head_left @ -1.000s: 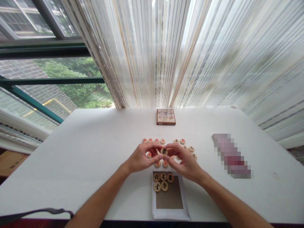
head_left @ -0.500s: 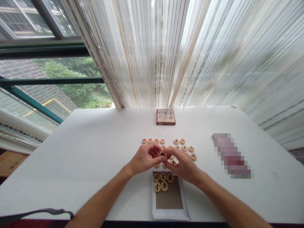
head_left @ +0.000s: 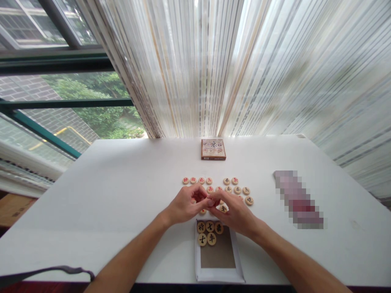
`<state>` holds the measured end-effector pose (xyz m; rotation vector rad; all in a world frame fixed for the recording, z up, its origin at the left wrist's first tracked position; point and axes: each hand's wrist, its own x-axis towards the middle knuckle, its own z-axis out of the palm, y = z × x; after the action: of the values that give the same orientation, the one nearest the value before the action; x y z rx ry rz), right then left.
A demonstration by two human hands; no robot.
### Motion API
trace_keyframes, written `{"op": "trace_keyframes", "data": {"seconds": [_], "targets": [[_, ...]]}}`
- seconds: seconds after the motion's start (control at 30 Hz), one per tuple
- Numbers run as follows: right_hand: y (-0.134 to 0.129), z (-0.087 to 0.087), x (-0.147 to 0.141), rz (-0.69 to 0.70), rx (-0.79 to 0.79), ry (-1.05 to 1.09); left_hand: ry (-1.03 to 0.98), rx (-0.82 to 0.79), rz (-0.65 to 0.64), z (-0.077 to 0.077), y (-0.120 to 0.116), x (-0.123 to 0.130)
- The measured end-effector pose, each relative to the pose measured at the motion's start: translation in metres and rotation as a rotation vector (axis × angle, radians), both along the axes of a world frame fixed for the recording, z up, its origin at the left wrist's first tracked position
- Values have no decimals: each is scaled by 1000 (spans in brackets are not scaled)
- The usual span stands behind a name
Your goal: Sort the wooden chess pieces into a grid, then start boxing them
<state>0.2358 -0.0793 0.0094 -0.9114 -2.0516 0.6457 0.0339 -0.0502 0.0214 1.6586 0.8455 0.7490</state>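
My left hand [head_left: 187, 204] and my right hand [head_left: 237, 212] meet at their fingertips above rows of round wooden Chinese chess pieces. Both are closed in a pinch around a chess piece, which the fingers now almost wholly cover. Under and beyond the hands lie red-marked pieces [head_left: 201, 180] and black-marked pieces [head_left: 237, 190], some hidden by my fingers. Just in front of me stands a shallow white box tray [head_left: 239, 260] with a brown bottom. Several black-marked pieces [head_left: 209, 226] lie face up in two rows at its far left.
A closed Chinese chess box [head_left: 213, 149] lies farther back on the white table [head_left: 128, 183]. To the right is a blurred-out pinkish object [head_left: 297, 199]. A dark strap [head_left: 61, 270] crosses the near left corner. Striped curtains [head_left: 195, 73] and a window stand behind.
The piece between my fingertips showed its dark mark before; now my fingers cover it. The hands have barely shifted, and the pieces in the tray are unchanged.
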Motion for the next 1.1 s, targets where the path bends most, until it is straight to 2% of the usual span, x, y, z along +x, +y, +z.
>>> {"op": "trace_keyframes", "data": {"seconds": [0.3,0.73,0.93,1.1], "targets": [[1,1,3,-14,-14,13,-19,29,-22,4,0,-2],[4,3,2,-136,8,84,-60,79,-49,0,3,-4],[5,6,2,-143,17,118,-78,67,-63,0,1,-3],[3,6,3,-126,-23,87,-94,67,-25,1,1,-2]]}}
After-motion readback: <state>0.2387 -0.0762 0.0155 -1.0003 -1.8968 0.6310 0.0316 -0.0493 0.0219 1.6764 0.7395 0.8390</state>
